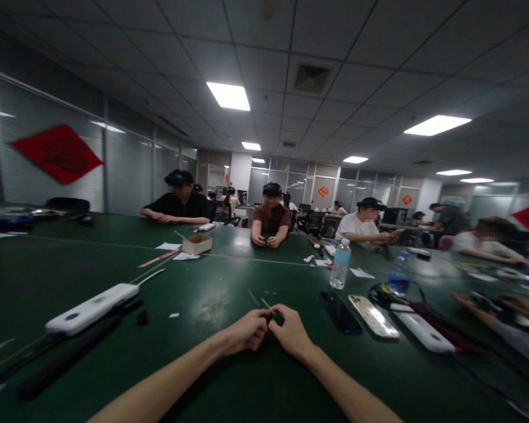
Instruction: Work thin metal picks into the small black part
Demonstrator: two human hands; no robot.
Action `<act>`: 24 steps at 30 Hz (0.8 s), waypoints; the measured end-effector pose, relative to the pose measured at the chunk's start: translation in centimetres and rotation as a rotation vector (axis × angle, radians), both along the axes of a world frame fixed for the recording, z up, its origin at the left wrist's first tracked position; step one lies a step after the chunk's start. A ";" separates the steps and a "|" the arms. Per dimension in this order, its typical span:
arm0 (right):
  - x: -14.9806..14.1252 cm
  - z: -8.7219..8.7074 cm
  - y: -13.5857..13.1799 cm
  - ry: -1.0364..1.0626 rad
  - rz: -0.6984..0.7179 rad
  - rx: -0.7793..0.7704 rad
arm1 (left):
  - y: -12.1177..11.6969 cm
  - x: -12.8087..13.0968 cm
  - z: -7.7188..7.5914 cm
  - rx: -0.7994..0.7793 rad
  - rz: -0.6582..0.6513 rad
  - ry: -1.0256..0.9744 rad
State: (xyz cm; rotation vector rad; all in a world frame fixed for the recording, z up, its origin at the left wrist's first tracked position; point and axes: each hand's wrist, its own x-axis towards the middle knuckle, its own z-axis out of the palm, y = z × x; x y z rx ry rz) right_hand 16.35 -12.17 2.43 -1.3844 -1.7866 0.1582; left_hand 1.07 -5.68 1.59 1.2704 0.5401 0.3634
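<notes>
My left hand [250, 331] and my right hand [290, 330] meet over the green table [211, 376], fingers closed and touching. From between the fingertips a thin pale rod [267, 305] points up and to the left. Against the right hand's fingers shows a small dark piece [277, 318], its kind too blurred to tell. Whatever the left fingers pinch is hidden behind them. Just right of my hands lie a dark phone [340, 312] and a phone in a light, shiny case [374, 317].
White power strips lie at left [92, 308] and right [423, 329], with cables. A clear water bottle [340, 264], a blue bottle [399, 274] and an open cardboard box [197, 244] stand farther off. Several people sit around the table; another person's hand [471, 308] is at right.
</notes>
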 end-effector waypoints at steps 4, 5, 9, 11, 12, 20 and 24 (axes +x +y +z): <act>0.6 0.1 0.2 0.002 -0.001 0.027 | 0.4 0.0 -0.5 -0.028 0.022 -0.010; 0.8 0.1 0.4 0.001 -0.016 0.042 | 0.5 -0.1 -0.6 -0.042 0.033 -0.026; 1.8 0.4 0.7 -0.059 -0.097 0.090 | 1.0 -0.4 -0.9 -0.072 0.070 -0.109; 2.2 0.6 0.7 -0.107 -0.111 0.068 | 1.3 -0.5 -0.9 -0.072 0.079 -0.162; 2.3 0.8 0.5 -0.129 -0.111 0.042 | 1.5 -0.6 -0.8 -0.080 0.086 -0.183; 2.4 0.9 -0.1 -0.265 0.006 -0.040 | 3.1 -1.3 -0.9 -0.153 0.239 -0.265; 2.5 0.8 -0.1 -0.300 0.041 -0.048 | 3.1 -1.1 -0.9 -0.132 0.271 -0.235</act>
